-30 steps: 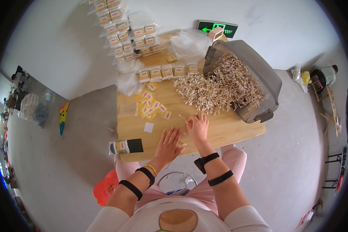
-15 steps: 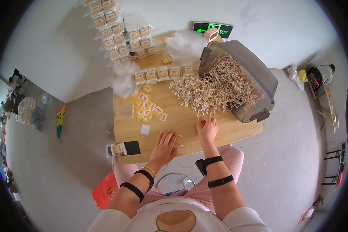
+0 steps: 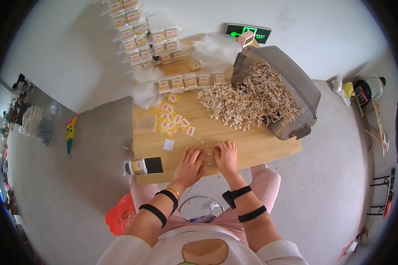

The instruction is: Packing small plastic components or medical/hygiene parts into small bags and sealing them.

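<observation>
My left hand (image 3: 191,165) lies palm down near the table's front edge, its fingers stretched out over a few cotton swabs (image 3: 207,163) whose ends stick out beside them. Right beside it, my right hand (image 3: 225,155) is closed in a pinch. Thin cotton swabs (image 3: 203,142) reach up and left from its fingertips; how many it grips is hidden. Beyond both hands, a large heap of cotton swabs (image 3: 239,106) spills from a tipped grey plastic bin (image 3: 303,88). A small white square card (image 3: 168,144) is left of my hands.
Yellow-and-white labels (image 3: 172,121) lie scattered on the wooden table (image 3: 261,150). Behind them runs a row of packed swab bags (image 3: 177,84), with stacked packs (image 3: 132,42) at the back left. A swab pack on a black piece (image 3: 152,165) rests at the front left; a red basin (image 3: 118,216) is below.
My right hand has come from the edge of the swab heap toward me and left, beside my left hand, bringing swabs along. My left hand stays in nearly the same place.
</observation>
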Demonstrator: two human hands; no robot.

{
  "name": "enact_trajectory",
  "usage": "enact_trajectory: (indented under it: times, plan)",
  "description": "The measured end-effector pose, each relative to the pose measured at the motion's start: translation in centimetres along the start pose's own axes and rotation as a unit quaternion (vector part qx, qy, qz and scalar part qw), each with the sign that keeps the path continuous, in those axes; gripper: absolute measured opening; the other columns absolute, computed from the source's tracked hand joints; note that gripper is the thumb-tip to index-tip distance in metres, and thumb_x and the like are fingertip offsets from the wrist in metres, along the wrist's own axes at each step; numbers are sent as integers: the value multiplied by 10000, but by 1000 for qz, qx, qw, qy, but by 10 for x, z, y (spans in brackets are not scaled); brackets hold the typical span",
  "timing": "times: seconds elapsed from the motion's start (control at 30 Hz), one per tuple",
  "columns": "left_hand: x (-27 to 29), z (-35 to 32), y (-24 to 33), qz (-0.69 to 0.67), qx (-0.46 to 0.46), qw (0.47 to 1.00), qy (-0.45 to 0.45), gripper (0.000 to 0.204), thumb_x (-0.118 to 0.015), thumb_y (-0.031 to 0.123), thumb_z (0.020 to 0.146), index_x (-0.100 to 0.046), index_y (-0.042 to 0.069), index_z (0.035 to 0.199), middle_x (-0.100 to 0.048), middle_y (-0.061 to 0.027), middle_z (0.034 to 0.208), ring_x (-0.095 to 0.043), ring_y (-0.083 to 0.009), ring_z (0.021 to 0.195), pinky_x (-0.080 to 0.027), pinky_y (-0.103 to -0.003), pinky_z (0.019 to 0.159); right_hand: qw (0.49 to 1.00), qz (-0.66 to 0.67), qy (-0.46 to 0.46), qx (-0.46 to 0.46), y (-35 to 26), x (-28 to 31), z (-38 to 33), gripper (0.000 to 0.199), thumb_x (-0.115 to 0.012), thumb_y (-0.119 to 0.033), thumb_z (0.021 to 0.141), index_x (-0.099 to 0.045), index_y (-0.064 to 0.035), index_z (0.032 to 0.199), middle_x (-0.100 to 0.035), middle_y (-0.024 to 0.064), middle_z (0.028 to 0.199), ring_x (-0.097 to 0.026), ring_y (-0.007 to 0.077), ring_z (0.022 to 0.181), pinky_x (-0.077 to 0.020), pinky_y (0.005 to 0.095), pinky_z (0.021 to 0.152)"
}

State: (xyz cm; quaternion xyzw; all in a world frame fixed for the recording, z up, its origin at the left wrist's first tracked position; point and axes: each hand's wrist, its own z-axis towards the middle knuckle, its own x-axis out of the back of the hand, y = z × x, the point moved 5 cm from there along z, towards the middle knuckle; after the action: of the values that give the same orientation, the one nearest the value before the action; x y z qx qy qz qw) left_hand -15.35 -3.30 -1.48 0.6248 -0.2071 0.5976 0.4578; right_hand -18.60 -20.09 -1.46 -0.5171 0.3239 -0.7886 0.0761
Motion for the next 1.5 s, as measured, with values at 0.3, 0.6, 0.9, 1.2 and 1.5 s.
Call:
enact_trajectory:
  times: [0.3,0.6,0.9,1.2,1.5]
  plan:
    - [4,2,2,7,4,1000,-27,693,-537,393,979,-337,65,1557,-270,-136,1642,-220,-292,1539,-140,-521,1259,994,-1,91,-53,34,13,45,109,-740,-141,819,-678,-138,909,-625,80,917,-586,318,940,-454,452,810]
    - [5,5,2,-8,9,1000,-18,712,-548,395,973,-323,69,1564,-290,-114,1643,-228,-265,1541,-119,-506,1266,962,-122,81,-229,69,7,92,169,-738,-281,816,-684,-151,910,-669,39,970,-618,274,1018,-457,461,851]
    - [1,1,-1,8,14,999,-29,719,-544,407,968,-324,74,1566,-261,-123,1651,-197,-269,1549,-125,-510,1263,963,-54,11,-263,79,28,38,97,-704,-208,795,-663,-134,843,-687,48,937,-640,302,930,-464,461,832]
    - [10,4,3,0,-4,1000,-2,714,-593,372,946,-358,48,1537,-311,-144,1614,-254,-311,1521,-169,-519,1250,999,4,43,-9,9,-5,25,116,-720,-130,810,-690,-133,923,-655,71,923,-603,317,953,-456,458,815]
    - [8,3,-1,-36,20,999,-1,704,-542,389,978,-330,46,1554,-292,-142,1626,-242,-307,1526,-160,-495,1259,983,-87,107,-124,36,14,58,268,-757,-268,834,-633,-145,1038,-594,126,1102,-542,355,1100,-419,488,939]
